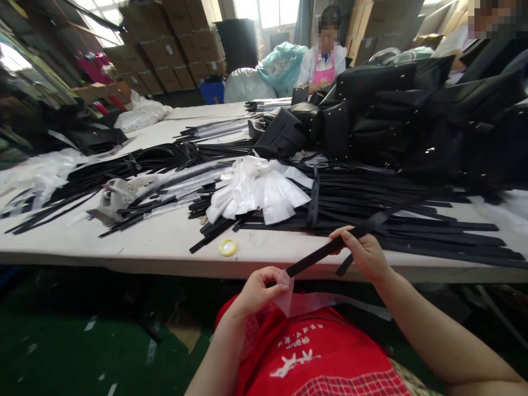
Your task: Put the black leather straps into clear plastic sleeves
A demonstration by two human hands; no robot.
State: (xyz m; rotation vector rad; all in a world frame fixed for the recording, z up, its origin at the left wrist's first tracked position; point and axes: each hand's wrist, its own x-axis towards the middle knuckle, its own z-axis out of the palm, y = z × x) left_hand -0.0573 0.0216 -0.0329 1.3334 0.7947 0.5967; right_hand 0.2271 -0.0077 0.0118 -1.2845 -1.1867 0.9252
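A long black strap (315, 257) slants across the table's front edge. Farther up its length, my right hand (363, 252) pinches it between thumb and fingers. At its lower end, my left hand (264, 289) is closed on a translucent plastic sleeve (284, 300), and the strap's tip meets the sleeve's mouth. Whether the tip sits inside the sleeve is hard to tell. The sleeve trails to the right over the red apron (313, 352). Ahead lies a fanned pile of white plastic sleeves (259, 190) on top of many black straps (371, 198).
A yellow tape ring (227, 247) lies near the front edge of the white table (165, 250). Black bags (412, 115) are heaped at the right. More strap bundles (152, 159) lie left. Across the table, a person in a pink apron (324, 69) stands near stacked cartons (165, 44).
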